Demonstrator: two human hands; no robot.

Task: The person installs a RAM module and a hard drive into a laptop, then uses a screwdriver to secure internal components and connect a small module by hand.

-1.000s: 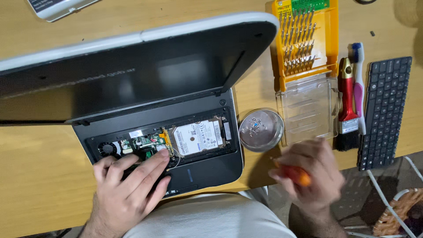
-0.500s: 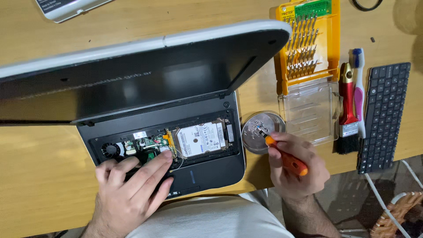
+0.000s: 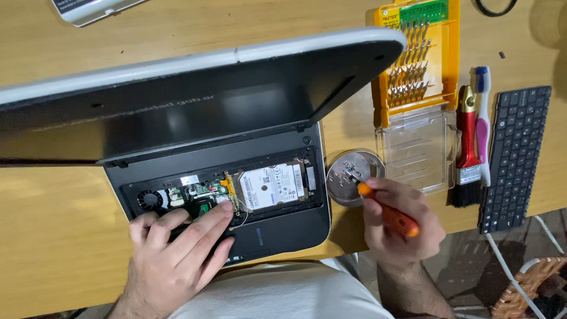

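Orange-handled screwdriver (image 3: 390,214) gripped in the right hand (image 3: 401,221), its tip over one round metal dish (image 3: 353,177).
Left hand (image 3: 177,257) lies flat, fingers spread, on one opened laptop (image 3: 236,195); one detached keyboard (image 3: 515,156) sits right.

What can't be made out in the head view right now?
- Screwdriver shaft: mostly wrapped by the right hand; its tip over the round metal dish is too small to read.
- Contents of the dish: small bits, too small to identify.
- Laptop parts under the left hand: covered by the fingers.
- Wicker basket: cut off by the bottom right edge.
- Grey object at top left: cut off by the top edge.
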